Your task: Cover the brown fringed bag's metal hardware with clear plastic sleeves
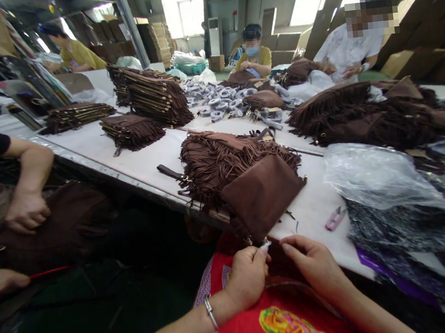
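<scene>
**Working at the lower corner of a brown pouch**

Left hand [246, 275], lower center of the frame: thumb and forefinger meet beside a small metal fitting [266, 241] on the brown pouch [263, 196]; whether they grip it cannot be told. Right hand [309, 258], just beside: thumb and forefinger bent toward each other, any contact unclear. The pouch lies at center, leaning on a fringed pile [221, 158] and overhanging the edge of the white table [316, 225]. Pink snips [334, 219] lie right of center, near clear plastic [382, 173]. Farther out are a neat stack [151, 94] at upper left, coiled straps [220, 105] at upper center and a loose heap [380, 118] at upper right. Handling of this pouch appears under way; its remaining steps, and which pieces are finished, cannot be determined. At left, a co-worker's hand [27, 212] rests on brown material [71, 209].
</scene>
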Tool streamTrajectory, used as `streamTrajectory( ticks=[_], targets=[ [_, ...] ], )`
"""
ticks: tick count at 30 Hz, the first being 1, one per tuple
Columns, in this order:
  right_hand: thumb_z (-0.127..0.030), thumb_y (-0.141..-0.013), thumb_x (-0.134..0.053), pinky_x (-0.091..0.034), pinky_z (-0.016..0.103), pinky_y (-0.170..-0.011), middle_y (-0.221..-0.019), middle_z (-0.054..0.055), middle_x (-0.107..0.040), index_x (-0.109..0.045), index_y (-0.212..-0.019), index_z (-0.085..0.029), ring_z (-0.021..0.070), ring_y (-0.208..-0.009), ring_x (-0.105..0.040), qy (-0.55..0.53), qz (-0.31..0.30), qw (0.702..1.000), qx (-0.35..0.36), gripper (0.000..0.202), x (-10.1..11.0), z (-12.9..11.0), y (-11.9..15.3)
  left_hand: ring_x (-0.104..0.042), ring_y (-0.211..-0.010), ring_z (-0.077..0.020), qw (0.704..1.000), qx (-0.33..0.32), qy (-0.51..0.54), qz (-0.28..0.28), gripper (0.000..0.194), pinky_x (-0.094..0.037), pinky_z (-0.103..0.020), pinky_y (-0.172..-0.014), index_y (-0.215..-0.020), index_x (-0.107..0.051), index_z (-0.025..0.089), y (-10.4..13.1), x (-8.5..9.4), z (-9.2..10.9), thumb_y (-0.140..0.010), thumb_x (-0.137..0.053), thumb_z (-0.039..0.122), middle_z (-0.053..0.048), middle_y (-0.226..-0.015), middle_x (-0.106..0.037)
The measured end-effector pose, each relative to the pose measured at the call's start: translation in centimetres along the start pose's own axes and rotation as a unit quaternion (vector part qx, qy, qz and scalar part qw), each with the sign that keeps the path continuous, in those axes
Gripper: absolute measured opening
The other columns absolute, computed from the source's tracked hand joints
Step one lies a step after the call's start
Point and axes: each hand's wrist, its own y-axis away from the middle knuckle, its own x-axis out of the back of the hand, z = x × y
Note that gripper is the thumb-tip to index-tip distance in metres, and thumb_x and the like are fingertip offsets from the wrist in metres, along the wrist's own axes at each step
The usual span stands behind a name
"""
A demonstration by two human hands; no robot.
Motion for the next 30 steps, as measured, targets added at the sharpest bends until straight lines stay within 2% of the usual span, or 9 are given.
streamTrajectory(
  ticks=[2,4,6,8,13,16,18,23,30],
  targets=[
    [-0.047,-0.077,-0.063,-0.047,0.03,-0.06,-0.072,0.005,-0.07,-0.069,-0.081,-0.017,0.0202,-0.066,-0.061,-0.053,-0.041,0.998,-0.022,0.03,-0.6,-0.1,0.1,-0.029,-0.038,-0.0071,0.997,0.046,0.059,-0.032,0.04,-0.022,-0.023,-0.039,-0.075,-0.055,0.019,0.0,0.0,0.1,-0.08,-0.054,0.058,0.008,-0.047,-0.041],
    [-0.052,-0.077,-0.064,-0.036,0.024,-0.046,-0.055,0.0,-0.059,-0.066,-0.076,-0.016,0.0127,-0.049,-0.049,-0.113,-0.083,0.989,-0.057,0.036,-1.3,-0.4,0.1,-0.027,-0.036,-0.0062,0.993,0.066,0.087,-0.052,0.04,-0.019,-0.022,-0.038,-0.076,-0.053,0.02,0.0,-0.1,0.1,-0.078,-0.056,0.059,0.009,-0.047,-0.04],
    [-0.059,-0.077,-0.064,-0.02,0.021,-0.038,-0.043,-0.007,-0.041,-0.061,-0.071,-0.016,0.006,-0.038,-0.029,-0.174,-0.122,0.973,-0.095,0.043,-1.9,-0.8,0.0,-0.028,-0.035,-0.0059,0.994,0.056,0.077,-0.047,0.04,-0.02,-0.022,-0.038,-0.072,-0.051,0.02,0.1,-0.1,0.1,-0.078,-0.057,0.059,0.009,-0.046,-0.041],
    [-0.061,-0.074,-0.066,-0.012,0.02,-0.038,-0.043,-0.01,-0.035,-0.056,-0.069,-0.017,0.0032,-0.037,-0.019,-0.233,-0.15,0.953,-0.119,0.046,-2.3,-1.0,-0.1,-0.031,-0.035,-0.0061,0.998,0.042,0.044,-0.036,0.042,-0.022,-0.022,-0.039,-0.066,-0.05,0.02,0.2,-0.3,0.1,-0.08,-0.055,0.059,0.008,-0.045,-0.042],
    [-0.053,-0.072,-0.073,-0.017,0.018,-0.039,-0.047,-0.008,-0.043,-0.053,-0.07,-0.017,0.004,-0.037,-0.031,-0.332,-0.183,0.913,-0.149,0.041,-2.8,-0.6,-0.4,-0.037,-0.035,-0.0079,0.997,0.018,-0.043,-0.068,0.052,-0.027,-0.024,-0.041,-0.054,-0.049,0.019,0.6,-0.5,0.9,-0.084,-0.045,0.061,0.003,-0.042,-0.046],
    [-0.05,-0.072,-0.075,-0.016,0.018,-0.039,-0.046,-0.01,-0.036,-0.05,-0.067,-0.017,0.0029,-0.038,-0.025,-0.379,-0.196,0.891,-0.156,0.042,-2.5,-0.3,-0.4,-0.045,-0.04,-0.0103,0.992,0.013,-0.063,-0.106,0.049,-0.034,-0.024,-0.043,-0.058,-0.056,0.016,0.6,0.0,1.7,-0.082,-0.05,0.059,0.0,-0.047,-0.053],
    [-0.048,-0.072,-0.076,-0.013,0.018,-0.04,-0.046,-0.011,-0.03,-0.05,-0.066,-0.017,0.0021,-0.039,-0.019,-0.399,-0.207,0.88,-0.156,0.041,-2.2,-0.2,-0.4,-0.049,-0.045,-0.0109,0.995,0.012,-0.037,-0.09,0.039,-0.036,-0.023,-0.045,-0.067,-0.061,0.015,0.4,0.5,2.2,-0.077,-0.06,0.053,0.0,-0.053,-0.057],
    [-0.046,-0.076,-0.074,-0.014,0.019,-0.04,-0.046,-0.01,-0.03,-0.06,-0.072,-0.015,0.0034,-0.041,-0.018,-0.394,-0.216,0.879,-0.159,0.034,-1.5,0.2,-0.7,-0.053,-0.059,-0.0101,0.999,-0.01,0.017,-0.043,0.02,-0.039,-0.019,-0.051,-0.077,-0.067,0.013,-0.6,1.5,3.1,-0.073,-0.064,0.033,-0.002,-0.07,-0.063],
    [-0.044,-0.072,-0.077,-0.015,0.019,-0.041,-0.048,-0.009,-0.036,-0.061,-0.071,-0.014,0.0035,-0.042,-0.02,-0.39,-0.237,0.877,-0.15,0.034,-1.2,0.4,-1.2,-0.055,-0.06,-0.0102,0.992,0.079,0.084,-0.055,0.027,-0.042,-0.019,-0.047,-0.08,-0.066,0.013,-0.2,1.1,3.0,-0.07,-0.067,0.037,-0.004,-0.077,-0.063]
  ],
)
